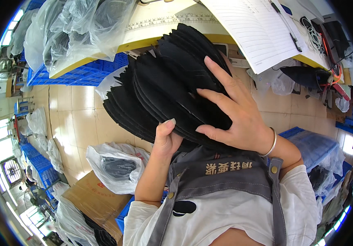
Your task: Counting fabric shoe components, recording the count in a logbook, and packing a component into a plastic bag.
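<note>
A thick stack of black cut fabric pieces (160, 88) with curved sides and jagged ends is held up in front of my apron. The layers fan apart toward the upper left. My left hand (166, 138) grips the lower edge of the stack, thumb on top and the other fingers hidden beneath it. Across the right side lies my right hand (242, 117), its fingers spread and their tips touching the black layers. A bracelet circles the right wrist.
A yellow-edged table (147, 37) ahead carries a ruler strip, an open notebook (254, 33), a pen (285, 24) and clear plastic bags (82, 28). Blue crates (90, 71) stand under it. A white bag (119, 166) with black contents and a cardboard box (96, 199) are at lower left.
</note>
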{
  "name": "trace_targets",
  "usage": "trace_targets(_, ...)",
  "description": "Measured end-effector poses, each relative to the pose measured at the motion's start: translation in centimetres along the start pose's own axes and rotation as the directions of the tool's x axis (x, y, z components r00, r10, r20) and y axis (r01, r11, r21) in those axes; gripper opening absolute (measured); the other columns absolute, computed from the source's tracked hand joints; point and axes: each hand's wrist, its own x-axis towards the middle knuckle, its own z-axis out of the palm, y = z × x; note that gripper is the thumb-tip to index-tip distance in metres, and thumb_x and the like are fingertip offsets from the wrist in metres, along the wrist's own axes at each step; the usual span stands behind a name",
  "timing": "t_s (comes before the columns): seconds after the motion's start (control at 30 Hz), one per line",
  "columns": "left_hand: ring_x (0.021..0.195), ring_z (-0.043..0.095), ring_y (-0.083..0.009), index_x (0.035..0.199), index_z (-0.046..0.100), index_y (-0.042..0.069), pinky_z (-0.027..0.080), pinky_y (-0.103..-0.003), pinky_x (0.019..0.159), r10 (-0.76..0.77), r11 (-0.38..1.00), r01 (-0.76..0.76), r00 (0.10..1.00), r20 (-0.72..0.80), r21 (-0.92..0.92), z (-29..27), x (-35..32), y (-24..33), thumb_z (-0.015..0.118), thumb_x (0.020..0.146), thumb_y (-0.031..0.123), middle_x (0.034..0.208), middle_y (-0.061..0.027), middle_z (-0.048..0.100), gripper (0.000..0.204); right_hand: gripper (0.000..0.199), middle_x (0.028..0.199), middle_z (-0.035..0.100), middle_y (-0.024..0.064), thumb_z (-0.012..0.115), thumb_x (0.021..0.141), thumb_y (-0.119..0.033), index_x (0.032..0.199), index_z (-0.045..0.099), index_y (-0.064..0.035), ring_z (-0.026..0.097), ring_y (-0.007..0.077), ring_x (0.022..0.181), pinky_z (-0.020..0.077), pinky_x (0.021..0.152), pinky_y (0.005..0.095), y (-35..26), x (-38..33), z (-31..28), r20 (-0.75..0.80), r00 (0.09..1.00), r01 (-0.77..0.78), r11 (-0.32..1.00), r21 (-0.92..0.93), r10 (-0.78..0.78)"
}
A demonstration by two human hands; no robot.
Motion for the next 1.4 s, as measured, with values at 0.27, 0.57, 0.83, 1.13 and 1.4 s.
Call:
trace_targets(0.27,0.111,0.050,-0.0283,0.126,0.039,-0.002,0.037,-0.039,0.099,-0.040,0.999,0.042,0.995,-0.094,0.028,0.3,0.0,0.1,0.058,0.071,0.028,0.123,-0.0155,0.049,0.065,0.036,0.140,0.028,0.0208,0.060,0.068,-0.009,0.102,0.058,0.0010,0.036,0.0360,0.124,0.0307,0.100,0.0390,0.1,0.1,-0.2,-0.005,1.000,0.010,0.999,0.050,-0.010)
trace_targets(0.57,0.120,0.042,-0.0264,0.129,0.035,-0.004,0.031,-0.038,0.103,-0.024,0.999,0.024,0.999,-0.022,0.023,0.3,0.4,0.0,0.059,0.075,0.027,0.129,-0.0158,0.043,0.067,0.035,0.138,0.032,0.0177,0.055,0.064,0.003,0.099,0.057,0.0026,0.046,0.0352,0.112,0.0387,0.093,0.0376,0.4,0.1,0.4,-0.128,0.992,0.035,0.993,0.114,-0.020)
trace_targets(0.83,0.122,0.040,-0.0297,0.126,0.037,-0.004,0.029,-0.041,0.104,-0.011,1.000,0.011,1.000,0.029,0.018,-0.2,0.8,-0.2,0.062,0.072,0.027,0.129,-0.0194,0.042,0.068,0.041,0.138,0.031,0.0212,0.052,0.064,0.007,0.104,0.055,0.0028,0.040,0.0357,0.121,0.0385,0.093,0.0358,0.9,0.0,0.3,-0.149,0.989,0.006,0.997,0.079,0.006)
trace_targets(1.13,0.117,0.044,-0.0264,0.120,0.043,-0.002,0.031,-0.040,0.103,-0.015,1.000,0.015,0.999,-0.036,0.014,0.5,1.0,-0.7,0.062,0.071,0.027,0.125,-0.0148,0.046,0.059,0.062,0.140,0.023,0.0242,0.046,0.064,0.010,0.125,0.046,-0.0051,0.030,0.0398,0.127,0.0325,0.099,0.0390,0.6,0.2,0.3,-0.121,0.992,-0.005,0.995,0.101,0.017)
trace_targets(1.4,0.117,0.043,-0.0283,0.123,0.040,-0.003,0.029,-0.040,0.104,0.017,0.998,-0.021,0.997,0.073,0.058,0.4,1.1,-0.8,0.056,0.073,0.031,0.123,-0.0179,0.046,0.062,0.055,0.144,0.017,0.0174,0.055,0.066,0.005,0.120,0.048,-0.0044,0.050,0.0315,0.097,0.0443,0.084,0.0367,1.4,-0.7,0.3,-0.123,0.990,0.078,0.997,0.022,-0.074)
